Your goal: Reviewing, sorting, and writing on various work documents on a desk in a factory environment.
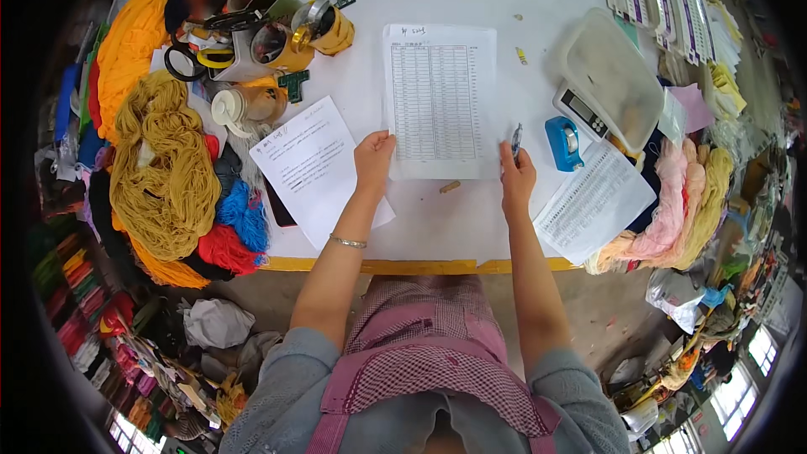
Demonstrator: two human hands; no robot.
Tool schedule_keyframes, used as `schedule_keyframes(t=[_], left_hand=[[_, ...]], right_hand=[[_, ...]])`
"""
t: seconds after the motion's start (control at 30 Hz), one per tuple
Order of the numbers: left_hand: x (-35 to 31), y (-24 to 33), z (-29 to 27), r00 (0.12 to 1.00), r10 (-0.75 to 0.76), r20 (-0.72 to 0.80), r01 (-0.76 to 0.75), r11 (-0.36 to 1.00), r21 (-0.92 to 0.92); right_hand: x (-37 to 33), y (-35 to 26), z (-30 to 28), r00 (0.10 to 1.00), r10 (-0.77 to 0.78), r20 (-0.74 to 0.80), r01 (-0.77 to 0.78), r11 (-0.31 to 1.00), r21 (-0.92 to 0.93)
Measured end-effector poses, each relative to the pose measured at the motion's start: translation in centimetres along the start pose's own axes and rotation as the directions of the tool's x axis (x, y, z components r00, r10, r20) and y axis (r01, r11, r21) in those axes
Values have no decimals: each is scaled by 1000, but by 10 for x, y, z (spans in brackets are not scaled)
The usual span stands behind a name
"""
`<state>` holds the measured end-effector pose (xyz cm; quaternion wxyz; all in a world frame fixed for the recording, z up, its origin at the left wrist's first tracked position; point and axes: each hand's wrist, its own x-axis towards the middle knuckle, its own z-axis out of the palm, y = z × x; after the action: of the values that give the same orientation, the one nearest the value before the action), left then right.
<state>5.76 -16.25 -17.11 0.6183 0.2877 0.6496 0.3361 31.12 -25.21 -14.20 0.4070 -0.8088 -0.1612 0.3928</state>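
A white sheet printed with a table (435, 101) lies in front of me in a clear plastic sleeve or on another sheet; I cannot tell which. My left hand (375, 158) is closed on its lower left edge, thumb on top. A bracelet circles that wrist. At the lower right edge my right hand (518, 175) is closed around a pen (516, 136) that points away from me. Whether these fingers also pinch the sheet is hard to see. Left of my left hand lies a second white paper (315, 160), tilted, with a few lines of text.
On the left sit a tan yarn skein (164, 164), orange yarn (134, 50) and tool-filled holders (269, 38). To the right are a blue tape dispenser (564, 144), a scale (580, 113) under a clear plastic tub (611, 76), printed sheets (597, 202) and pink yarn (666, 202).
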Motion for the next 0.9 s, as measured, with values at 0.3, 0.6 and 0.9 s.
schedule_keyframes(t=[0.3,0.6,0.9], left_hand=[[-15,30,12,904,428,5,-364,763,535],[-14,12,16,844,527,97,-489,684,541],[22,30,16,675,717,173,-599,396,696]], right_hand=[[0,1,5,995,57,76,-59,998,25],[0,12,-3,992,90,89,-99,990,102],[5,9,-21,995,49,92,-60,991,117]])
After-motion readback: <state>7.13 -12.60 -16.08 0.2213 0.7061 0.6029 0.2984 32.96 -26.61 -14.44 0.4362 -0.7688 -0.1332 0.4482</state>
